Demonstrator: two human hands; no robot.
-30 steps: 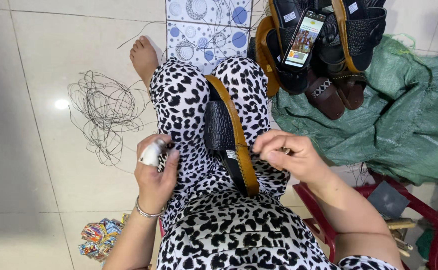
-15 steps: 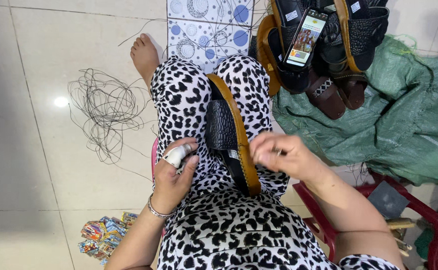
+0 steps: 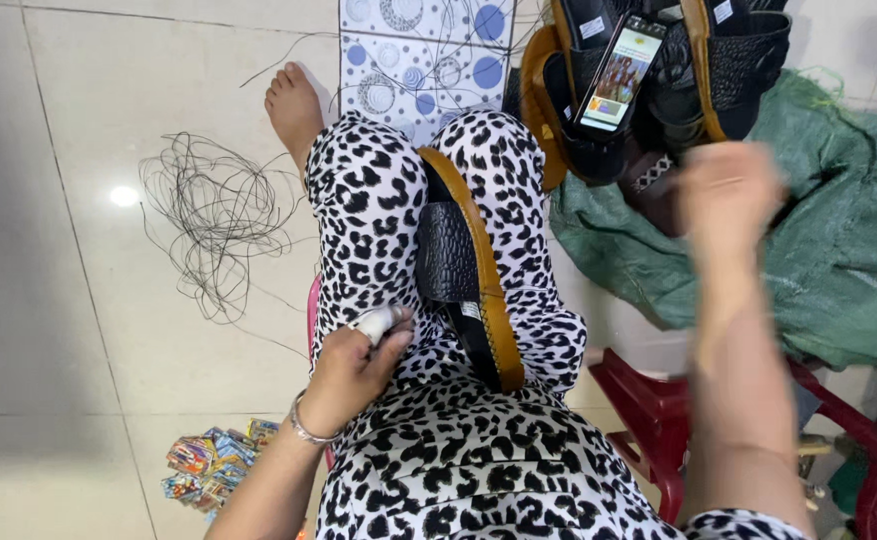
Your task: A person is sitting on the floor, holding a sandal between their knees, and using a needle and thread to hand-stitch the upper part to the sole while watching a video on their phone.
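Sandal with a black textured strap and tan sole (image 3: 469,290) sits wedged between the knees on the spotted black-and-white trousers. Left hand (image 3: 354,365) rests on the thigh just beside it, fingers curled round a small white wrapped thing (image 3: 377,321). Right hand (image 3: 729,195) is raised over the green sack (image 3: 839,260), too blurred to tell its grip. Tangled dark thread (image 3: 214,215) lies on the tile floor.

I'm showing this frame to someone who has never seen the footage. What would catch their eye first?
Probably the black sandal with a tan sole wedged between the knees of the leopard-print trousers, centre frame, with the left hand resting beside it. Next, the right hand, blurred, raised toward the pile of sandals at the top right, where a phone with a lit screen leans. A tangle of dark thread sprawls on the floor tiles at left.
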